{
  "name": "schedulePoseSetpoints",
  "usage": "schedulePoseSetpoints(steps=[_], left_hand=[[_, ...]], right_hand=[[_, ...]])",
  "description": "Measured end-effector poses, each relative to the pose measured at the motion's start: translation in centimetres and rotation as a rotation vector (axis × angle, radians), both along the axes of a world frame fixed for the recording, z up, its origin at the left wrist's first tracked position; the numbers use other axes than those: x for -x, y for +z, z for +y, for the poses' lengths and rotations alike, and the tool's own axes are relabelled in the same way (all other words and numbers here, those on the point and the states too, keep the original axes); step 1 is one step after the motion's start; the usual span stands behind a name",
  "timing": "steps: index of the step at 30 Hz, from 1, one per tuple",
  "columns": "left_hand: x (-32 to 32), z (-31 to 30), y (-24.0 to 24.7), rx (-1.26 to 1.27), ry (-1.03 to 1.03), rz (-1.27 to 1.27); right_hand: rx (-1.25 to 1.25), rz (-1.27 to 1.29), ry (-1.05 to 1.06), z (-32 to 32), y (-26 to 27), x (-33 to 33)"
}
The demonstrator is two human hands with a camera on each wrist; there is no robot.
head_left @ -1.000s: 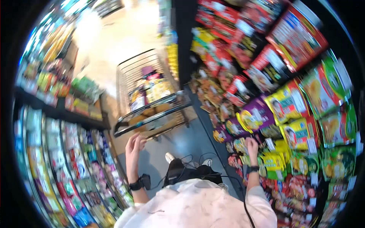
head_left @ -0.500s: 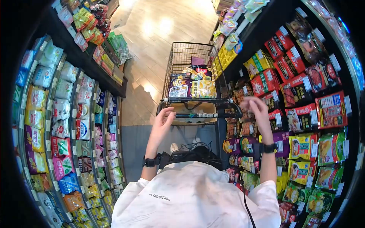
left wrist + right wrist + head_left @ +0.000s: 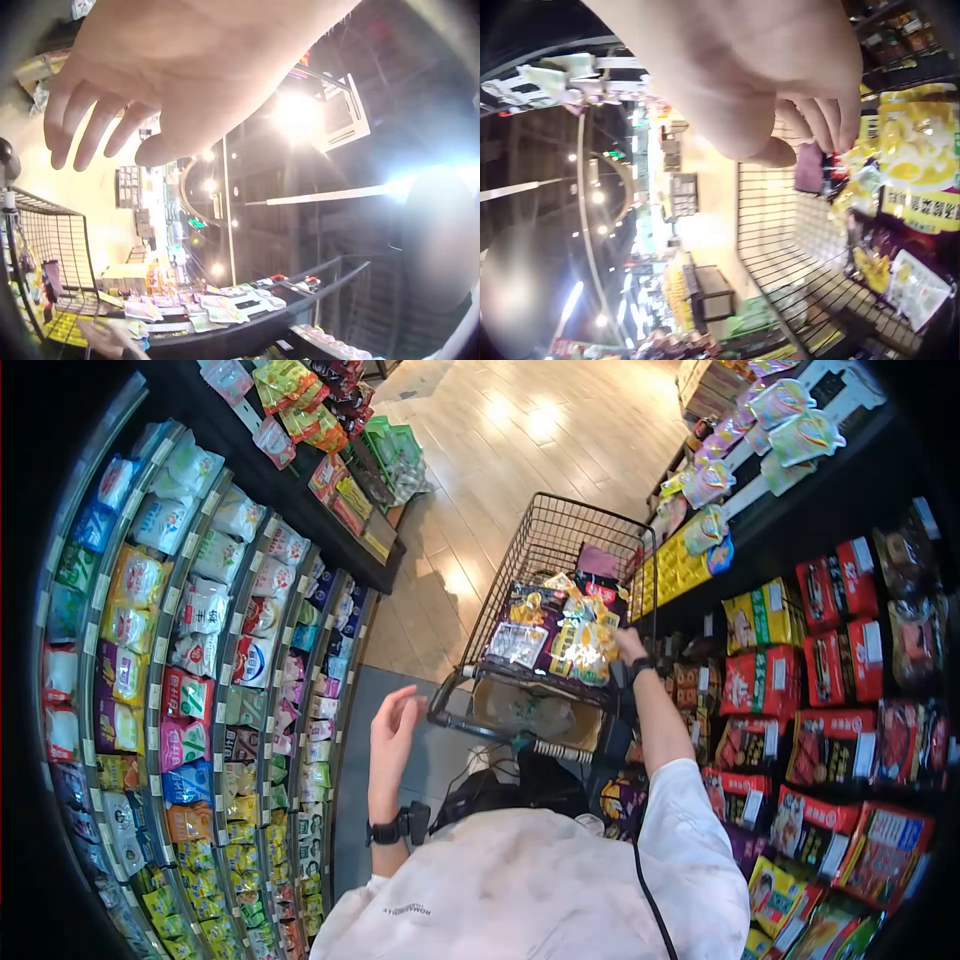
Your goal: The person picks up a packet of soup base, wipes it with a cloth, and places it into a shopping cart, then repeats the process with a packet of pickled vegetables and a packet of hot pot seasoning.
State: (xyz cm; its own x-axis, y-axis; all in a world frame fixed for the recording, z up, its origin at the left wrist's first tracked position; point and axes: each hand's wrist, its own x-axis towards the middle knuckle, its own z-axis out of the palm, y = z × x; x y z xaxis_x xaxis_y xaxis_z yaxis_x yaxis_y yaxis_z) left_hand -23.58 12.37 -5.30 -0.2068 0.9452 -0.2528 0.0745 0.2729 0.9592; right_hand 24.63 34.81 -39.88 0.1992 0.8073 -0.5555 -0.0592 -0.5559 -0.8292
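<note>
A wire shopping cart (image 3: 590, 520) stands ahead, its basket partly filled with packaged food. My right hand (image 3: 630, 647) reaches over the cart's right side, fingers loosely bent. In the right wrist view its fingertips overlap small shiny packets (image 3: 859, 187), beside a yellow pouch (image 3: 919, 150) with a food picture. A dark purple packet (image 3: 598, 560) lies farther forward in the basket. My left hand (image 3: 393, 725) hangs in the air left of the cart handle (image 3: 480, 728), holding nothing. Its fingers are slightly bent, seen from the palm side in the left wrist view.
Shelves of bagged goods (image 3: 190, 610) line the left side. On the right, red packs (image 3: 760, 680) hang and stand in rows close to the cart. Wooden floor (image 3: 460, 470) runs ahead between displays. A black cable (image 3: 645, 880) trails over the right shoulder.
My right hand has moved from beside the right end of the cart handle forward into the basket. The left hand has drawn slightly back from the handle. The view has turned rightward.
</note>
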Motion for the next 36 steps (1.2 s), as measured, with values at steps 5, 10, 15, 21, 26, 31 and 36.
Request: schedulePoseSetpoints(steps=[5,10,15,21,26,31,36], left_hand=[[-2.2,1.2,-1.2,0.139,0.044,0.012],[-5.7,4.5,-1.8,0.140,-0.080,-0.073],[-10.8,9.4,-3.5,0.268,-0.283,-0.297],[-18.3,12.9,-3.0,0.638,-0.155,-0.821],[-19.2,11.7,-4.5,0.125,-0.272,-0.951],[-13.8,7.6,-0.4,0.015,-0.408,-0.941],[-12.4,1.8,2.0,0.106,-0.497,-1.015]], right_hand=[[0.151,-0.290,0.030,-3.3,-1.2,2.5],[0.014,-0.207,0.078,-4.3,4.3,3.4],[-0.298,-0.818,0.220,-5.6,14.5,5.0],[-0.889,-1.085,0.336,-14.1,31.4,9.3],[-1.151,-1.027,0.714,-22.3,37.5,12.6],[-1.103,-1.019,0.309,-30.5,39.5,14.0],[-0.857,-1.137,0.031,-35.2,42.8,16.9]])
